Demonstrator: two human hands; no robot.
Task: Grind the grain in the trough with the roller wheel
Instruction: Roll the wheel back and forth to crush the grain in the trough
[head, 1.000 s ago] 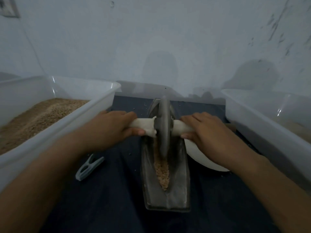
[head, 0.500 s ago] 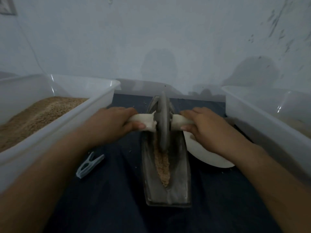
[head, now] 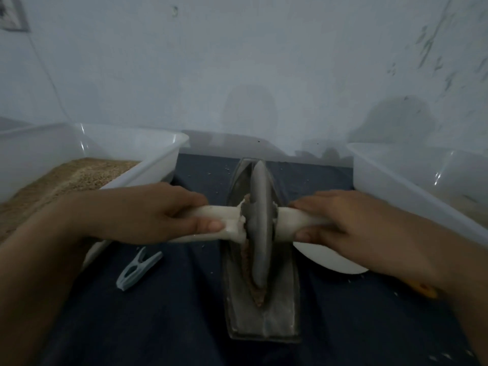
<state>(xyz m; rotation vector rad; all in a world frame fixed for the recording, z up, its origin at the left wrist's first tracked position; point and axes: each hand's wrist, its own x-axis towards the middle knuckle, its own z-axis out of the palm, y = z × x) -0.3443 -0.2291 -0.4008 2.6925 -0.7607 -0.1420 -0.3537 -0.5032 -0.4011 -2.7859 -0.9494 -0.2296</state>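
Grinding stroke: left hand (head: 148, 212) and right hand (head: 351, 228) clamp fingers on wheel (head: 260, 223) handles over trough (head: 264, 320) grain (head: 257, 293); next, likely push away.

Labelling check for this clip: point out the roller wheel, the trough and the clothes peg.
roller wheel (head: 260, 220), head view, on the grey disc's rim.
trough (head: 280, 313), head view, on its bare near end.
clothes peg (head: 138, 269), head view, on the middle of its body.

Two tubs (head: 148, 165) (head: 396, 178), one trough (head: 264, 320), one roller wheel (head: 260, 220), one clothes peg (head: 137, 270), one white bowl (head: 330, 260)
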